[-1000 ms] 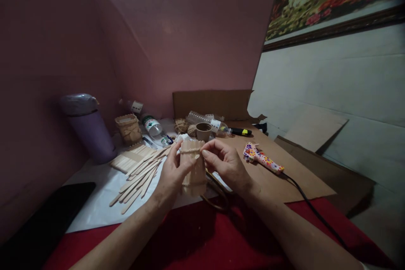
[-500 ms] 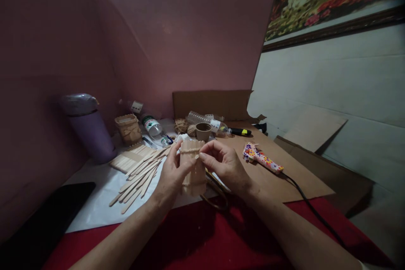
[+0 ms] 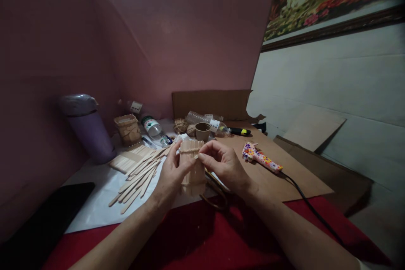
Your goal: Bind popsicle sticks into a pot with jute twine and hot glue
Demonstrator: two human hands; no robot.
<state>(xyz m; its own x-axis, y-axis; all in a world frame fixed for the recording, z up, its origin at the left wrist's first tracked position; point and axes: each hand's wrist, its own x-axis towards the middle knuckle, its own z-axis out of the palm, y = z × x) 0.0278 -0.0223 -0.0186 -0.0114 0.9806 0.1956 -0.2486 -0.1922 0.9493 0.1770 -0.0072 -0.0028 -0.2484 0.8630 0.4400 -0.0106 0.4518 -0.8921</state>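
A small pot clad in upright craft sticks (image 3: 192, 168), with twine round its top, stands at the front of the table between my hands. My left hand (image 3: 172, 175) is wrapped round its left side, thumb on the front. My right hand (image 3: 223, 165) pinches at the twine near the pot's upper right edge; what lies between those fingertips is too small to name. Scissors (image 3: 217, 192) lie under my right hand. Loose craft sticks (image 3: 139, 175) fan out to the left on white paper (image 3: 95, 202).
A floral glue gun (image 3: 261, 158) with a black cord lies on brown cardboard (image 3: 284, 181) at right. Behind are a brown cup (image 3: 203, 131), twine balls (image 3: 182, 125), plastic bottles (image 3: 152, 125), a finished stick pot (image 3: 128, 129), a purple flask (image 3: 87, 126). A black phone (image 3: 47, 223) sits front left.
My right fingertips have shifted slightly left along the top of the pot. The left hand and the pot stay almost where they were.
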